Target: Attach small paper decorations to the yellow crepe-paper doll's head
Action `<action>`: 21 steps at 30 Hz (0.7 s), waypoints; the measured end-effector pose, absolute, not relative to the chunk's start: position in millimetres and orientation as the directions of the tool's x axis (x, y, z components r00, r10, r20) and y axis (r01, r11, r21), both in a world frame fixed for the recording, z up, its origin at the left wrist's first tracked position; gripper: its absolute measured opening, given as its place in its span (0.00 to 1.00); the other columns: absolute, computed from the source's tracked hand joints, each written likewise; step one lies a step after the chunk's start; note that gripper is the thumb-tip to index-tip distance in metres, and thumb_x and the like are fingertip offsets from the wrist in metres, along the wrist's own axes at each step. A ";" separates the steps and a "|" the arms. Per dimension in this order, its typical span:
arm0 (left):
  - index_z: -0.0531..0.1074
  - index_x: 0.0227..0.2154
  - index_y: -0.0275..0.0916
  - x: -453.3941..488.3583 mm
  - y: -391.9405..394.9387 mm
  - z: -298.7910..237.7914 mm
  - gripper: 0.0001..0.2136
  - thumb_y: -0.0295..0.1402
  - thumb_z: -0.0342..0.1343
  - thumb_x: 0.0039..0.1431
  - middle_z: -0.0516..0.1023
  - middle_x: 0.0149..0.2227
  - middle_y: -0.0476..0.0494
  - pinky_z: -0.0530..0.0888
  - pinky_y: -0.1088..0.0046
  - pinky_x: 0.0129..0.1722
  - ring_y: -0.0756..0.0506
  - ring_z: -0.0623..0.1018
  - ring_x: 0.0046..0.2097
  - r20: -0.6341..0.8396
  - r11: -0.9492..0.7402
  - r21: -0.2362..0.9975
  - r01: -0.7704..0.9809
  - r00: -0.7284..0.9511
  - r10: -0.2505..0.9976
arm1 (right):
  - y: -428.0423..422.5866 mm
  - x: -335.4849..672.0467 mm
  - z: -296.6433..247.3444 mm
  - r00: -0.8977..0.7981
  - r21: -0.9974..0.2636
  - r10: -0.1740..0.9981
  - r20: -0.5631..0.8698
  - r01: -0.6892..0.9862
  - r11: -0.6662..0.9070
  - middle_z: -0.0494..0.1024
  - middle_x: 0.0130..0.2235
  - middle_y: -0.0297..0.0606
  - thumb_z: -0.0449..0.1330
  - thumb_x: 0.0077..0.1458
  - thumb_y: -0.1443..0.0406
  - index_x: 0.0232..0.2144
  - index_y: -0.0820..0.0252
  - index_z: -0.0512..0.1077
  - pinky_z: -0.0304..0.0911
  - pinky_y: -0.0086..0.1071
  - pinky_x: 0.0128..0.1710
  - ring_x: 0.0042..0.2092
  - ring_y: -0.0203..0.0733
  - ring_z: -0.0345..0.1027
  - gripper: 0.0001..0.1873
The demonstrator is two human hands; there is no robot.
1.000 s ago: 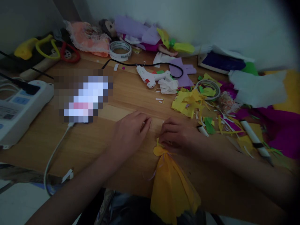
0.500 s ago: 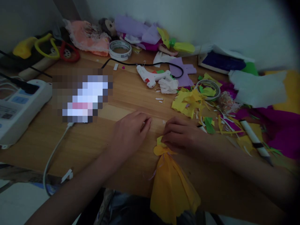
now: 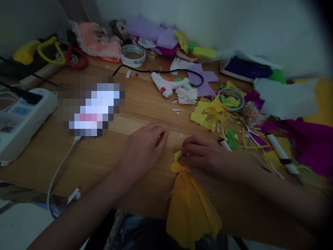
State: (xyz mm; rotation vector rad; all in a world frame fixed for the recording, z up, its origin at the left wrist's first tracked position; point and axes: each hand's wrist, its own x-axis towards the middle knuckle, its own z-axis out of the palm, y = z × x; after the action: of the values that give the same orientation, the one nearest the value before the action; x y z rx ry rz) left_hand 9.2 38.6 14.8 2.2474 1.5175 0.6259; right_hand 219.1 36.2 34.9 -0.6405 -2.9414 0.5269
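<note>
A small yellow-orange doll dress (image 3: pixel 191 208) of thin fabric lies near the table's front edge. Its skirt hangs over the edge, and a thin purple thread shows at its gathered waist. At the bodice, my right hand (image 3: pixel 201 152) has its fingers curled round and gripping the upper right side; the fingertips are partly hidden. My left hand (image 3: pixel 147 146) rests on the wood left of the dress, apart from it. Its fingers are curled in with the thumb close to them, and nothing shows in it.
A blurred-out lit phone (image 3: pixel 96 107) lies left, by a power strip (image 3: pixel 28 121). A glue gun (image 3: pixel 169 85), tape roll (image 3: pixel 133 55), scissors (image 3: pixel 75 57) and a doll (image 3: pixel 122 29) are further back. Fabric scraps (image 3: pixel 208 113) and a marker (image 3: pixel 283 154) cover the right side.
My right hand has shifted slightly right and down at the bodice, showing more of its yellow top. My left hand has hardly moved.
</note>
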 end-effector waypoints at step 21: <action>0.72 0.29 0.38 9.2 37.5 19.2 0.11 0.33 0.47 0.62 0.76 0.30 0.48 0.65 0.73 0.29 0.49 0.72 0.29 0.139 -0.347 0.517 0.783 0.323 0.936 | 30.5 227.2 39.2 -0.745 -0.441 0.658 0.108 0.558 0.703 0.73 0.35 0.40 0.51 0.60 0.69 0.37 0.62 0.69 0.64 0.36 0.40 0.41 0.43 0.64 0.07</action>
State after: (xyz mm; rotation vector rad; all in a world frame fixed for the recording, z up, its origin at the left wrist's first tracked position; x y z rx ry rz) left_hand 9.2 37.5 19.2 2.2391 1.5306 0.5978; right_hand 227.2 30.5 39.2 -0.9668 -2.6547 0.5638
